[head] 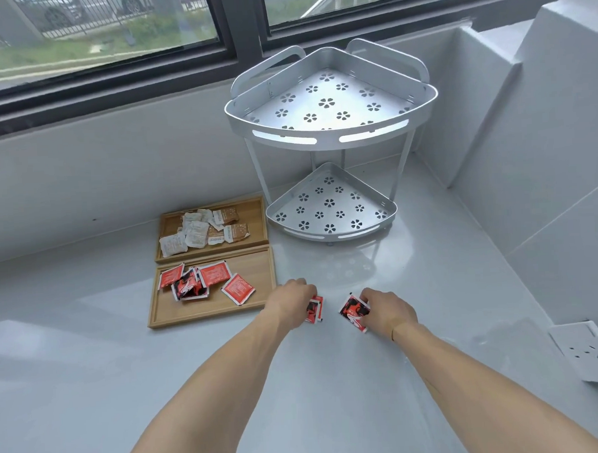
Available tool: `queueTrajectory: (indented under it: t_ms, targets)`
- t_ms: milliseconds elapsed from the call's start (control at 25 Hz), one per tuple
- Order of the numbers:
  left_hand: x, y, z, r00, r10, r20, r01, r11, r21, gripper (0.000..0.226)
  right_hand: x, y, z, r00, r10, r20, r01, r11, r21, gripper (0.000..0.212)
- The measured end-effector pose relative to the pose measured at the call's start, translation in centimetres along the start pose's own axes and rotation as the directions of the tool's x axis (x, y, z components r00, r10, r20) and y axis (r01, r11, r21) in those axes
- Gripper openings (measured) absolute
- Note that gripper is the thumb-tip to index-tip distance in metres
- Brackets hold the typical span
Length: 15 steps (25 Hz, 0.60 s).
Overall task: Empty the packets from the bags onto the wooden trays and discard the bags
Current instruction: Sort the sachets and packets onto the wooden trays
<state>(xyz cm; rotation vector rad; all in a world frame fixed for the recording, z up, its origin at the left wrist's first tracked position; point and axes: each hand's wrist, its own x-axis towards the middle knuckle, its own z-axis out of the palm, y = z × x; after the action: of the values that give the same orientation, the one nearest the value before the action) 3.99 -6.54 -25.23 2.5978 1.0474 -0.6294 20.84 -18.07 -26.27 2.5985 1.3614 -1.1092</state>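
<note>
Now both hands are gathering stray red packets on the surface, at four o'clock from the nearer wooden tray (pixel 259 298): left hand (pixel 290 300) fingers are curling over one packet (pixel 315 309), right hand (pixel 385 310) fingers are gripping another packet (pixel 352 311). Light, thin and slippery, they are probably best pinched at the edges.

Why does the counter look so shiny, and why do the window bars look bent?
Head view: daylight from the window glares off the glossy grey counter, which mirrors the silver two-tier corner rack; the wide-angle lens curves the black window frame.
</note>
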Motion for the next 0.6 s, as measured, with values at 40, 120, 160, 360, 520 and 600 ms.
queueTrajectory:
  t_ms: [40, 120, 160, 360, 520, 600]
  targets:
    - [-0.3, 0.0, 0.2, 1.000, -0.011, -0.025, 0.011, 0.999, -0.030, 0.034, 0.0, -0.1, 0.0, 1.000, 0.005, 0.002, -0.005, 1.000, 0.009, 0.031]
    - [-1.1, -0.1, 0.4, 0.995, -0.024, -0.095, 0.016, 0.996, -0.084, 0.031, 0.0, -0.4, -0.1, 1.000, 0.004, 0.006, -0.004, 1.000, 0.027, 0.031]
    - [-1.5, -0.1, 0.7, 0.992, -0.020, -0.124, 0.009, 0.996, -0.086, 0.030, 0.1, -0.6, -0.2, 1.000, -0.004, 0.006, 0.004, 0.999, 0.032, 0.029]
    - [-3.7, -0.4, 1.5, 0.993, -0.080, -0.086, 0.064, 0.982, -0.177, 0.026, 0.4, -2.4, -0.2, 0.997, -0.073, 0.018, 0.072, 0.997, 0.031, 0.025]
    - [-5.7, -2.8, 2.6, 0.986, -0.161, 0.046, 0.168, 0.935, -0.314, 0.028, 0.9, -4.6, 0.0, 0.987, -0.155, 0.036, 0.154, 0.988, 0.029, 0.032]
    - [-6.8, -4.8, 2.8, 0.974, -0.200, 0.103, 0.224, 0.911, -0.347, 0.031, 1.5, -6.1, -0.2, 0.979, -0.193, 0.071, 0.193, 0.981, 0.000, 0.027]
